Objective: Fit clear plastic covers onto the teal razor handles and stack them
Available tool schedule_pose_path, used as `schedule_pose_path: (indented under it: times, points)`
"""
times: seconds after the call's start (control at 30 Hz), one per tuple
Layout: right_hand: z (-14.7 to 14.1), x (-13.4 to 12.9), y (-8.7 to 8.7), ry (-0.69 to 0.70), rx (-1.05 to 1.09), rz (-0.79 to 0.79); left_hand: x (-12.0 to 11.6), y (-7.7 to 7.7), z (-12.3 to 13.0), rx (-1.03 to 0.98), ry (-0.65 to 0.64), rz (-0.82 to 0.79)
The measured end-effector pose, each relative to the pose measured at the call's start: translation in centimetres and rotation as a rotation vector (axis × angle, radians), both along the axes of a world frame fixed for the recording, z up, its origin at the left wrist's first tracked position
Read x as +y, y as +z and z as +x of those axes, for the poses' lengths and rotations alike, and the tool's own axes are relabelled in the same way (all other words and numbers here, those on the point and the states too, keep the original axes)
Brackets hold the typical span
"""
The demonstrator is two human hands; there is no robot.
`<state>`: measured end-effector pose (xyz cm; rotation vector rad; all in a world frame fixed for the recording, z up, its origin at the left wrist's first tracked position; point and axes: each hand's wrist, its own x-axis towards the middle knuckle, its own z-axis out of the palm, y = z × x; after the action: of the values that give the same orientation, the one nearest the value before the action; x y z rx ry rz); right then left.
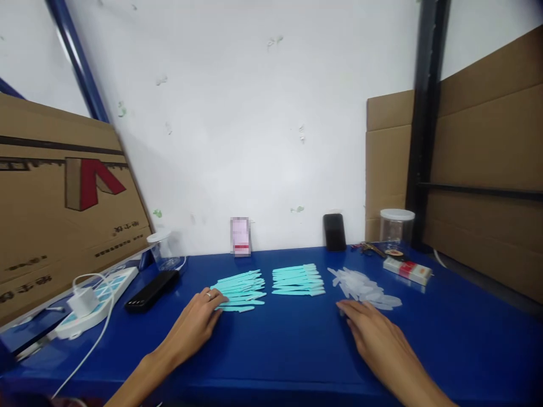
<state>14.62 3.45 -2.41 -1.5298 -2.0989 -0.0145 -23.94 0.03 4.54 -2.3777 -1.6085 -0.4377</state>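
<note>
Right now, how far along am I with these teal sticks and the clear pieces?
The right teal group looks done, its sticks lying roughly parallel. In work seems the left teal group, more uneven, with your left hand at its near end. Apparently left are the clear pieces, loosely heaped beside your right hand; I can't tell if it holds one.

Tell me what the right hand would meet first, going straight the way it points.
The right hand would likely meet the nearer group of teal sticks first; its height is unclear.
</note>
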Motion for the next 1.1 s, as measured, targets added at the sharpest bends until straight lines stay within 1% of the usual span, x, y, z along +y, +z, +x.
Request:
schedule_pose_path:
  times: [0.07, 0.17, 0.27, 0.33, 0.43, 0.53, 0.6, 0.73, 0.83, 0.9, 0.97, 1.0, 1.07, 1.1]
  points:
    - [0.9, -0.4, -0.4, 0.026, 0.042, 0.035, -0.6, -0.3, -0.4, 0.015, 0.002, -0.007]
    - [2.5, -0.8, -0.6, 0.022, 0.104, 0.050, -0.8, -0.8, -0.2, 0.014, 0.001, -0.015]
    - [3.6, -0.8, -0.7, 0.038, 0.169, 0.028, -0.7, -1.2, 0.5, -0.030, 0.000, -0.054]
    - [3.9, -0.7, -1.0, 0.067, 0.217, 0.000, -0.8, -1.3, 1.5, -0.067, -0.018, -0.074]
    - [3.8, -0.5, -1.6, 0.067, 0.260, -0.038, -1.1, -1.2, 4.0, -0.095, -0.086, -0.092]
    - [3.7, -0.3, -1.9, 0.032, 0.270, -0.065, -1.0, -1.0, 7.5, -0.090, -0.159, -0.139]
    - [3.7, -0.3, -1.9, 0.027, 0.294, -0.082, -0.3, -0.9, 10.1, -0.091, -0.207, -0.181]
    - [4.0, -0.6, -1.1, 0.028, 0.413, -0.143, 2.1, -1.0, 14.2, -0.191, -0.304, -0.255]
    - [3.9, -0.9, -0.2, 0.000, 0.523, -0.197, 3.6, -1.8, 15.9, -0.282, -0.316, -0.268]
    - [3.7, -1.1, 0.6, -0.006, 0.655, -0.221, 4.0, -2.5, 16.4, -0.326, -0.318, -0.279]
    - [3.4, -1.2, 1.4, 0.023, 0.856, -0.242, 4.0, -3.0, 16.7, -0.371, -0.331, -0.295]
    - [3.2, -1.3, 1.9, 0.052, 0.947, -0.277, 4.0, -3.1, 16.7, -0.396, -0.341, -0.299]
    - [3.1, -1.5, 2.9, 0.049, 1.101, -0.361, 4.0, -3.3, 16.7, -0.446, -0.358, -0.310]
    - [3.1, -1.6, 3.3, 0.059, 1.173, -0.370, 4.1, -3.4, 16.7, -0.471, -0.360, -0.315]
